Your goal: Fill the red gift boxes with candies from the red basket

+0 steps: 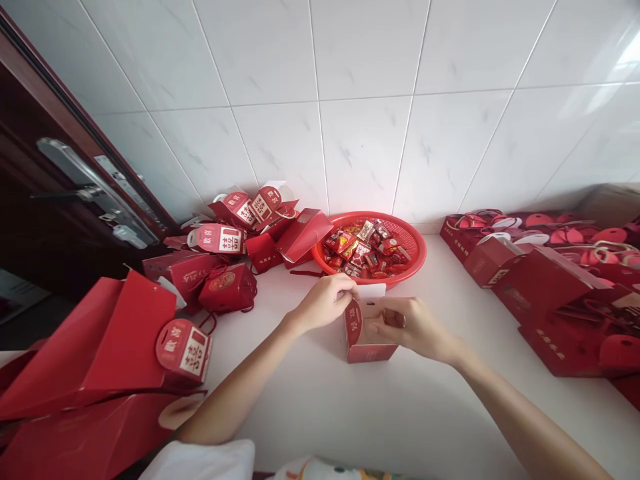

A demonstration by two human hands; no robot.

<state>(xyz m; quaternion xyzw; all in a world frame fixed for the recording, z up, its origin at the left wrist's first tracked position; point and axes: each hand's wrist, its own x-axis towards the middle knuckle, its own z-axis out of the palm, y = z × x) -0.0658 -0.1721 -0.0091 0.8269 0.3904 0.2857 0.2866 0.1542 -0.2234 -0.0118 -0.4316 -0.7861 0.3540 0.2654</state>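
A small red candy box (373, 353) with an open top stands upright on the white table, its pale inside facing up. My left hand (325, 298) pinches the back left part of its upper edge, beside a raised white flap (373, 291). With curled fingers, my right hand (411, 323) grips the right side of the box, the fingertips reaching over its opening. What lies at the bottom of the box is mostly hidden. Just behind both hands sits a red plastic basket (421, 252) holding several wrapped candies (364, 252).
Red gift boxes (227, 288) with cords are heaped along the left, with larger red boxes (125, 333) nearer me. On the right, many flat-topped red boxes (545, 280) are packed together. A tiled wall (370, 153) bounds the white table (310, 407); a dark door (50, 200) stands left.
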